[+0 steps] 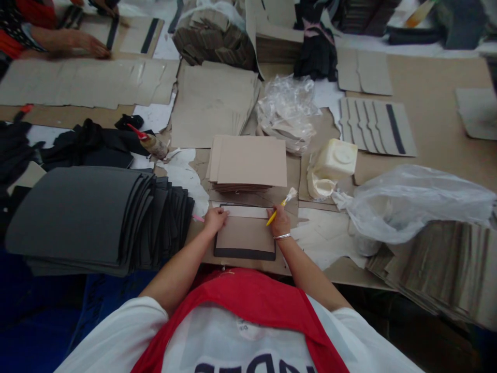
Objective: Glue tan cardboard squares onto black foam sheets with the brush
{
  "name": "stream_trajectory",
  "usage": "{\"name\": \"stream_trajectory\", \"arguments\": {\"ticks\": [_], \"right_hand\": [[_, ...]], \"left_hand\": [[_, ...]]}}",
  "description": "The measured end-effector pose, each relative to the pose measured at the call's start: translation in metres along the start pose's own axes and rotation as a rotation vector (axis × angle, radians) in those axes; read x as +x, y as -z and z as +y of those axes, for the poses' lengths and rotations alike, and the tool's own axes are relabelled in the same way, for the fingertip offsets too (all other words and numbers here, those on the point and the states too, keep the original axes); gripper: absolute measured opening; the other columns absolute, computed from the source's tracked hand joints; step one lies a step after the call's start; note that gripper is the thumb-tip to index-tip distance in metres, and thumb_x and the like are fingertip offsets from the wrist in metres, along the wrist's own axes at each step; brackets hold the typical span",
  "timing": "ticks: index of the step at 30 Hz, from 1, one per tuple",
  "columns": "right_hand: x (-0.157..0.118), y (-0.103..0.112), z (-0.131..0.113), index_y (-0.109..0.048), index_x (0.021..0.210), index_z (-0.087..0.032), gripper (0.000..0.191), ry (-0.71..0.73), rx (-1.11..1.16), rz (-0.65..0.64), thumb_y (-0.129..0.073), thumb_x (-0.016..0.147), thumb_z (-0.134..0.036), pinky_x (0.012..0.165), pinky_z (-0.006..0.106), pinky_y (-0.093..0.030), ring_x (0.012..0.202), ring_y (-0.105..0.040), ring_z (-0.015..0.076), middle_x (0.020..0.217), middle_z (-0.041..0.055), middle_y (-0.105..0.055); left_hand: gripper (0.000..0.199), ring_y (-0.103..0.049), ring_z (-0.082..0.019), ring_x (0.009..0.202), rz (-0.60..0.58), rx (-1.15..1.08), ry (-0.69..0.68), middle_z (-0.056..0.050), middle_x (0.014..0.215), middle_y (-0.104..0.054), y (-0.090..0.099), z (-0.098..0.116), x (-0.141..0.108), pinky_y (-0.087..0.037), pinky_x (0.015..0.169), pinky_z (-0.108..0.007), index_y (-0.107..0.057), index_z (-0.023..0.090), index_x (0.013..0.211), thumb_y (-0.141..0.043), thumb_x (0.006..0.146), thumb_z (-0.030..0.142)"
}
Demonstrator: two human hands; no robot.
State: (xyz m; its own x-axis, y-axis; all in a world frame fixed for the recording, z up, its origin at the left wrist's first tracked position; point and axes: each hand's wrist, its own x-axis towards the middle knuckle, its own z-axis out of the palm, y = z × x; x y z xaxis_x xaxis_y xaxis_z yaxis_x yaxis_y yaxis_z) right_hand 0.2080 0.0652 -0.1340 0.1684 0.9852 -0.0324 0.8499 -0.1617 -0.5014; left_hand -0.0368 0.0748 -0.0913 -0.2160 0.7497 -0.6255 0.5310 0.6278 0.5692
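A tan cardboard panel with dark edging lies flat in front of me, and a white strip runs along its far edge. My left hand is closed at the strip's left end, thumb on the panel's far left corner. At the other end, my right hand grips a yellow-handled brush with pale, glue-like bristles, its fingers also touching the panel's far right corner. Just beyond sits a stack of tan boards.
Dark grey sheets are piled at left, near a red-tipped bottle. To the right are a cream plastic container, a clear plastic bag and stacked boards. Another person's hand works at far left.
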Motion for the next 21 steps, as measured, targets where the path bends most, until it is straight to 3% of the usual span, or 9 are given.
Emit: {"name": "stream_trajectory", "arguments": {"ticks": [6, 16, 21], "right_hand": [[-0.001, -0.010, 0.007, -0.057, 0.103, -0.012, 0.029, 0.059, -0.020, -0.011, -0.050, 0.086, -0.035, 0.068, 0.030, -0.041, 0.077, -0.057, 0.0205, 0.084, 0.0100, -0.063], [-0.001, -0.017, 0.006, -0.056, 0.104, -0.012, 0.030, 0.017, 0.023, -0.026, -0.050, 0.086, -0.036, 0.072, 0.034, -0.044, 0.076, -0.057, 0.0207, 0.084, 0.0103, -0.061], [0.000, -0.018, 0.006, -0.058, 0.103, -0.012, 0.031, 0.066, 0.004, 0.001, -0.046, 0.088, -0.036, 0.075, 0.034, -0.045, 0.078, -0.057, 0.0192, 0.084, 0.0100, -0.061]], "left_hand": [[0.028, -0.050, -0.013, 0.056, 0.107, 0.124, -0.041, 0.002, 0.050, -0.052, 0.001, -0.006, 0.007, -0.031, 0.054, -0.024, -0.056, 0.018, 0.056, -0.060, 0.072, 0.040], [0.032, -0.053, -0.014, 0.058, 0.096, 0.207, -0.052, 0.001, 0.053, -0.056, 0.000, -0.010, 0.012, -0.031, 0.053, -0.025, -0.064, 0.016, 0.064, -0.055, 0.075, 0.045], [0.034, -0.059, -0.017, 0.067, 0.103, 0.392, -0.081, -0.004, 0.067, -0.064, 0.005, -0.009, 0.009, -0.037, 0.059, -0.026, -0.064, 0.017, 0.070, -0.051, 0.080, 0.046]]}}
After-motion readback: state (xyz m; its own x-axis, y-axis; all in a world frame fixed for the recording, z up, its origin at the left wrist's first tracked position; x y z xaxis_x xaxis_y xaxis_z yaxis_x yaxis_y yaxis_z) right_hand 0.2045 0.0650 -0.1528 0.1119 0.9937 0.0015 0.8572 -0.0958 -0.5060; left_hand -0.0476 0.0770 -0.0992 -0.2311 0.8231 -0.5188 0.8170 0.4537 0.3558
